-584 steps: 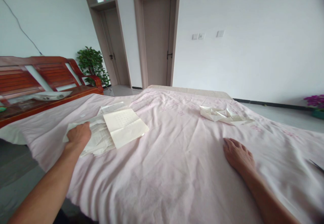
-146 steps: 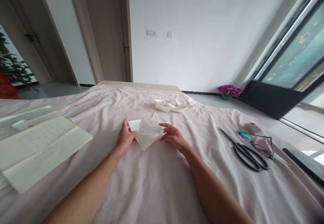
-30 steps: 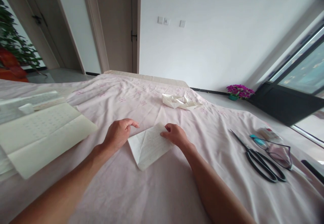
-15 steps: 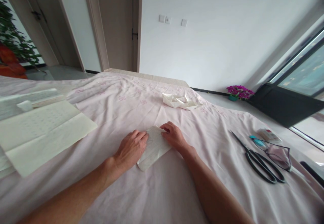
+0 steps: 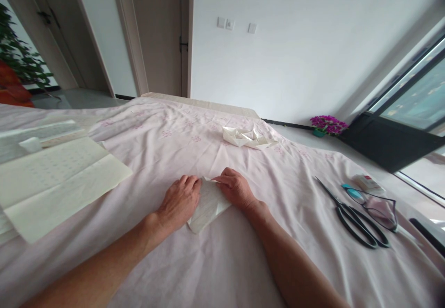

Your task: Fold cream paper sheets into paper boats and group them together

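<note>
A folded sheet of paper point(image 5: 208, 206) lies on the pink cloth in front of me, between my hands. My left hand point(image 5: 181, 199) rests on its left edge, fingers together and curled over the side. At the upper right edge, my right hand point(image 5: 235, 188) pinches the paper between thumb and fingers. Part of the paper is hidden under both hands. Beyond them, folded paper boats point(image 5: 246, 137) sit close together on the cloth.
Creased paper sheets point(image 5: 66, 178) are spread at the left. On the right lie black-handled scissors point(image 5: 358, 224), eyeglasses point(image 5: 382, 210) and a small white box point(image 5: 368, 183). The pink cloth point(image 5: 167, 271) is wrinkled. Potted purple flowers point(image 5: 328, 125) stand on the floor beyond.
My right fingers have shifted slightly inward over the paper's upper edge, and a fold there has changed shape. My left hand has moved slightly up and left. The view has tilted a little.
</note>
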A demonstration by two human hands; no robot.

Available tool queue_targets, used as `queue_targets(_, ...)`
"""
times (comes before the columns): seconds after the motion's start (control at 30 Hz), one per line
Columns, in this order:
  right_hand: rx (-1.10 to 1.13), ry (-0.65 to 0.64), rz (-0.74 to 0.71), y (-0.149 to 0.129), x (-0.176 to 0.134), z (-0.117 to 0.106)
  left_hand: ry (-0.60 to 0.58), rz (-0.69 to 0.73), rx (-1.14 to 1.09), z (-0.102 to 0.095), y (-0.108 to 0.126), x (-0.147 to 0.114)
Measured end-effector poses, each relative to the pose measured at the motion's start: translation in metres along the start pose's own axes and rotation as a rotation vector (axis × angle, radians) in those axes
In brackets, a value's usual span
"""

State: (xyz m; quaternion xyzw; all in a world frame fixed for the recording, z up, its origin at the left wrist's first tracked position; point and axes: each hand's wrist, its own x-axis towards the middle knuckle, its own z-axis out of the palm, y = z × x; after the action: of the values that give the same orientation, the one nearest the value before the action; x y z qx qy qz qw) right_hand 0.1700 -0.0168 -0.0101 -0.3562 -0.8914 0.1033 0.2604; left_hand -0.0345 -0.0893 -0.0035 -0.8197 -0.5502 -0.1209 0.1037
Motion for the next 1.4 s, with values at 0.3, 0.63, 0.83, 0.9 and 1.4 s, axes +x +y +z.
queue_targets(0.3, -0.067, 0.008, -0.068, 0.004, -0.002, 0.001, -0.006, 0.000, -0.011, -0.002, -0.001, 0.001)
queue_targets(0.63, -0.082, 0.004, -0.086, 0.004, -0.004, 0.001, -0.002, -0.012, -0.047, 0.000, -0.004, 0.002)
queue_targets(0.83, -0.102, -0.025, -0.076, 0.003, -0.003, 0.000, 0.001, -0.021, -0.014, 0.000, -0.002, 0.001)
queue_targets(0.9, -0.110, -0.035, -0.073, 0.003, -0.004, 0.000, 0.011, 0.000, 0.004, 0.000, -0.002, 0.001)
queue_targets(1.4, -0.227, -0.072, -0.078, -0.006, -0.006, -0.005, 0.048, 0.071, 0.084, 0.006, -0.003, 0.002)
